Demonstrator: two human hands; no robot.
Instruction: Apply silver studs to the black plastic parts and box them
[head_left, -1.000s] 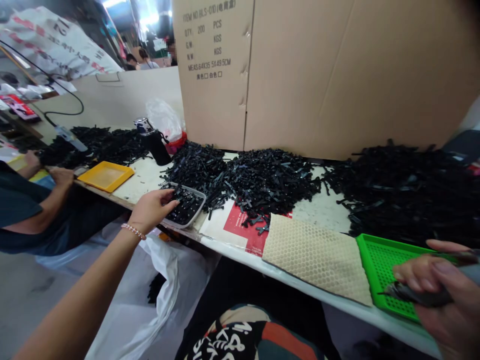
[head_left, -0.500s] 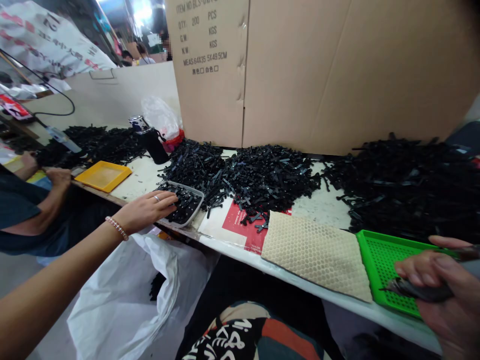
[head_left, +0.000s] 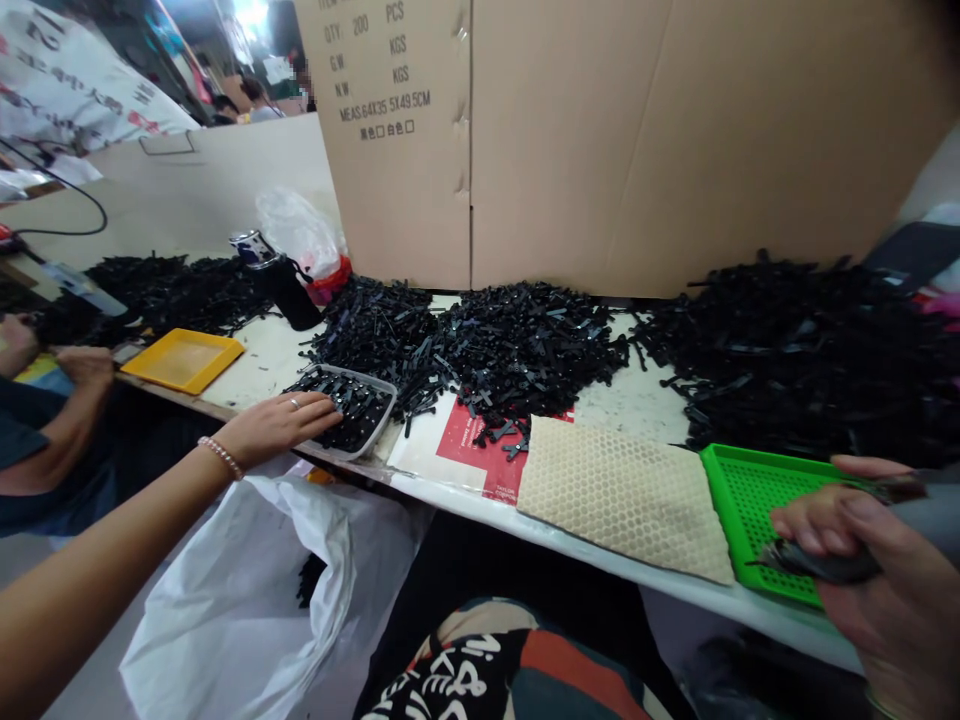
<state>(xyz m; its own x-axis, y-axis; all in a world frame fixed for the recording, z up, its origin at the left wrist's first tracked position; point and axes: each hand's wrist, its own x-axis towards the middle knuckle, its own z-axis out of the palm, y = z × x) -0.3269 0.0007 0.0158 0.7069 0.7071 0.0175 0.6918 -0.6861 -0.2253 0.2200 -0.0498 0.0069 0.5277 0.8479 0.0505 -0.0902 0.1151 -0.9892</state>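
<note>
My left hand [head_left: 281, 420], with a ring and a beaded bracelet, reaches to a clear plastic container [head_left: 386, 415] full of small black strip-like pieces. Its fingers are stretched out and lie on the black pieces [head_left: 352, 410] at the container's near-left side; no piece shows clearly gripped. At the right edge, my right hand [head_left: 862, 540] is wrapped round a grey-and-black hand tool [head_left: 840, 565] with a thin pointed tip. That tool's exact kind I cannot make out. Hand and tool are over a green perforated tray [head_left: 757, 490].
Heaps of black pieces [head_left: 532, 350] line the table before a large cardboard sheet [head_left: 570, 150]. A cream honeycomb-textured mat [head_left: 622, 500] lies left of the green tray. Farther left are a dark bottle [head_left: 292, 290], a yellow tray [head_left: 184, 360] and another person's arm [head_left: 64, 430]. A white sack [head_left: 232, 600] hangs below.
The view has shifted slightly, so most things sit farther left. My left hand has slid a little toward the container's near side. My right hand still grips the tool over the green tray.
</note>
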